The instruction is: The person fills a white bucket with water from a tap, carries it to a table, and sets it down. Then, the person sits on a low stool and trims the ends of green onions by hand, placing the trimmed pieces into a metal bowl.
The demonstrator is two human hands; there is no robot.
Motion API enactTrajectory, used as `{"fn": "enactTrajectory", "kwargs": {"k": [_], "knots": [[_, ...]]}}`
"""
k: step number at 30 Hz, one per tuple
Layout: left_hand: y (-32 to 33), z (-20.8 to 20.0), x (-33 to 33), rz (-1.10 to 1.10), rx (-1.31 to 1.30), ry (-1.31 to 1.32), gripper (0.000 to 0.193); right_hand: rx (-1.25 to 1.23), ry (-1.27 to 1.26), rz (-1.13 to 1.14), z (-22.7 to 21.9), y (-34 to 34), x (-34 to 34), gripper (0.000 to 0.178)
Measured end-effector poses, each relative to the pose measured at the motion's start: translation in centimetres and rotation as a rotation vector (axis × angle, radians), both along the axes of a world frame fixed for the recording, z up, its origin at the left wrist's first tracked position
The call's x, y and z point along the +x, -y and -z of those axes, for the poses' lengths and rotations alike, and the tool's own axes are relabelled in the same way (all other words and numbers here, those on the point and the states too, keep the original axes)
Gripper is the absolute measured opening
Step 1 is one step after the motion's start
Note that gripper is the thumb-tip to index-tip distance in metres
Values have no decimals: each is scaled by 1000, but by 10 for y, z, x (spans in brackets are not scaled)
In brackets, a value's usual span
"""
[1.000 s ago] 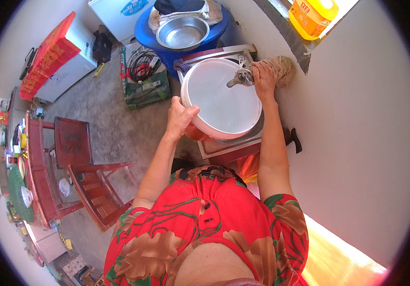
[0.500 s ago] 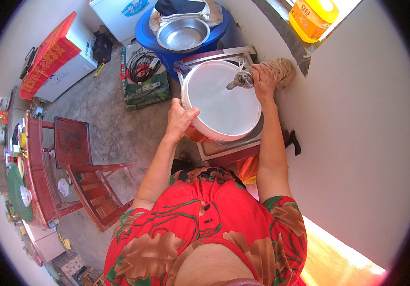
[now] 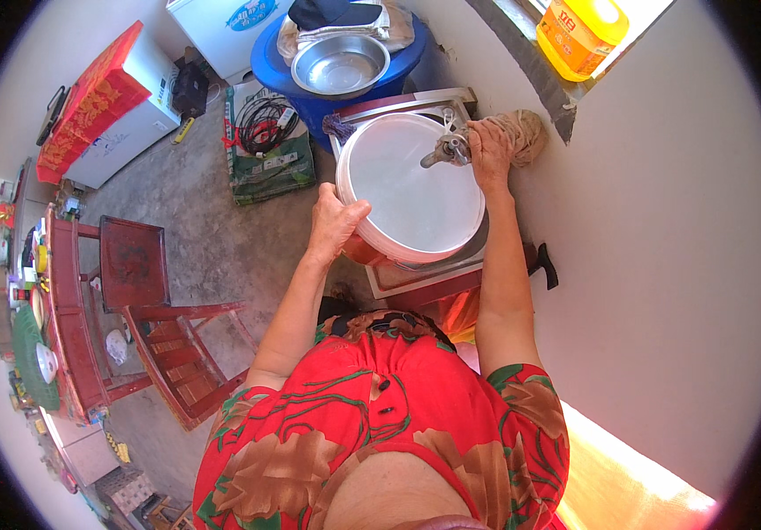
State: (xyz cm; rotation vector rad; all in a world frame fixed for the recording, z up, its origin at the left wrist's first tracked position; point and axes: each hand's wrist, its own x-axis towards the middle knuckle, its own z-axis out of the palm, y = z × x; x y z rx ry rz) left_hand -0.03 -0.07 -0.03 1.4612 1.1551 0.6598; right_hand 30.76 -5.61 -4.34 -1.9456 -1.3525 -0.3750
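A white round bucket (image 3: 391,159) stands tilted in the steel-rimmed sink (image 3: 403,280) in front of me. My left hand (image 3: 338,221) grips its left rim, thumb over the edge. A metal tap (image 3: 448,150) reaches over the bucket's right side, its spout pointing into it. My right hand (image 3: 490,157) is closed round the tap's handle end, beside the brown cloth (image 3: 526,137) wrapped on the pipe at the wall. A pale streak shows below the spout; how much water is in the bucket I cannot tell.
Behind the sink stands a blue barrel (image 3: 310,119) bearing a metal basin (image 3: 340,66) and a dark cap (image 3: 332,12). A yellow jug (image 3: 579,40) sits on the sill at upper right. Left are a wooden chair (image 3: 182,358), a stool (image 3: 135,263) and a sack with coiled cable (image 3: 266,124).
Almost nothing differs. Both hands keep their places on the bucket and the tap.
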Motion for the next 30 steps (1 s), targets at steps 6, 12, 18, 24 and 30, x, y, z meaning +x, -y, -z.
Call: {"fn": "enactTrajectory", "kwargs": {"k": [6, 12, 18, 24, 30], "knots": [[0, -1, 0, -2, 8, -2, 53, -15, -19, 9, 0, 0, -1, 30], [0, 1, 0, 2, -2, -15, 53, -12, -17, 13, 2, 0, 0, 30], [-1, 3, -1, 3, 5, -24, 53, -27, -18, 15, 2, 0, 0, 31], [-1, 5, -1, 1, -4, -6, 53, -40, -20, 19, 1, 0, -1, 32], [-1, 3, 0, 12, -12, -9, 52, -7, 8, 16, 3, -1, 2, 30]]}}
